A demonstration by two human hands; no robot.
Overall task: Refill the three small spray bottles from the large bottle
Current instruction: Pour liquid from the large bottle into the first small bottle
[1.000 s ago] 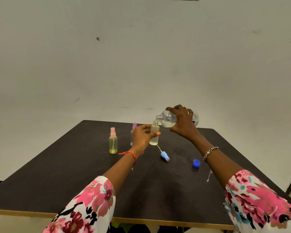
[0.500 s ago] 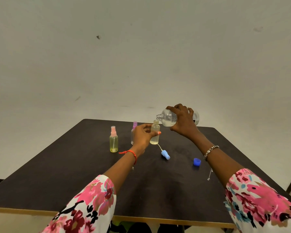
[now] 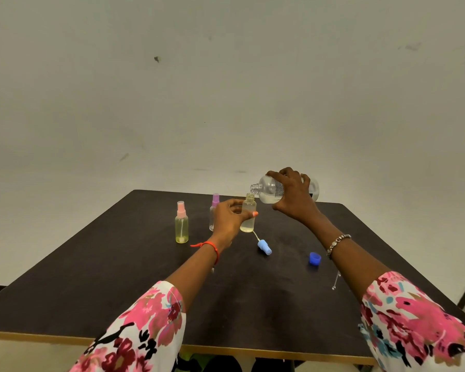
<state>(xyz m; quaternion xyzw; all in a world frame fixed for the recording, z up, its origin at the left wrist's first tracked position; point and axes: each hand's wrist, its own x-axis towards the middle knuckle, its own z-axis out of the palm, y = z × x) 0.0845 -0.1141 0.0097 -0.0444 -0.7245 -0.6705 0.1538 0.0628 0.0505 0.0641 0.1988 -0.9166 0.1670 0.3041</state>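
— How did the large bottle (image 3: pixel 271 190) look as a thing to handle?

— Clear, rounded plastic, I judged: light when only part full, and smooth enough to slip. It lay tipped nearly on its side in the air over the far edge of the table (image 3: pixel 65 277), neck to the left, with liquid pooled in its lower belly. Taking it round the widest part of the body seemed right, and that was where the right hand (image 3: pixel 293 197) had it.

— And that hand's fingers?

— Curled over the top of the bottle, thumb underneath, wrapped firmly round it. Nothing else was in that hand.

— Where was the small one being filled?

— The open spray bottle (image 3: pixel 248 214) stood upright near the far edge, towards the middle of it, its mouth just below and beside the large bottle's neck. I could not tell whether the two touched, or whether any liquid was passing. It was thin and narrow, likely quick to topple, so it wanted steadying low on the body.

— Was it steadied?

— Yes. The left hand (image 3: pixel 227 218) pinched it at mid-height between thumb and fingers, loosely closed round it, the base apparently on the table.

— The rest?

— Its blue spray head (image 3: pixel 264 246) lay on its side just nearer, tube pointing back at it. A blue cap (image 3: pixel 315 258) sat further right. The pink-topped bottle (image 3: pixel 181 224) and purple-topped bottle (image 3: pixel 214 213) stood capped to the left.
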